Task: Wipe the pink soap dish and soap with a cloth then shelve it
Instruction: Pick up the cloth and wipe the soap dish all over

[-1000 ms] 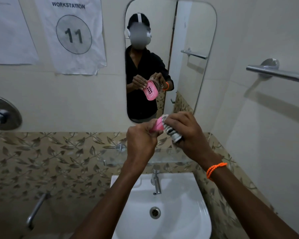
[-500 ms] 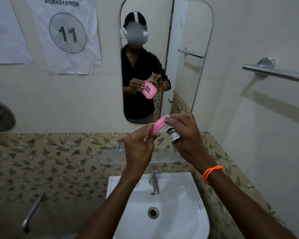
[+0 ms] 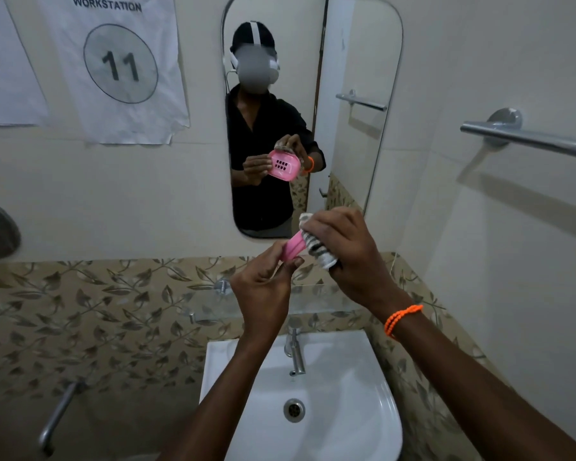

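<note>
Both forearms reach forward; the left hand (image 3: 263, 294) is raised with fingers pinched closed, the right hand (image 3: 350, 251) curled tight just beside its fingertips.

dish (image 3: 293, 248): pink plastic, smooth, slight sheen
cloth (image 3: 316, 252): striped woven fabric, matt
sink (image 3: 356, 410): white ceramic, glossy
tap (image 3: 295, 351): polished metal
rail (image 3: 526, 139): metal, satin finish
shelf (image 3: 316, 299): clear glass
sign (image 3: 120, 64): matt paper, creased
mirror (image 3: 356, 61): glossy glass
</note>
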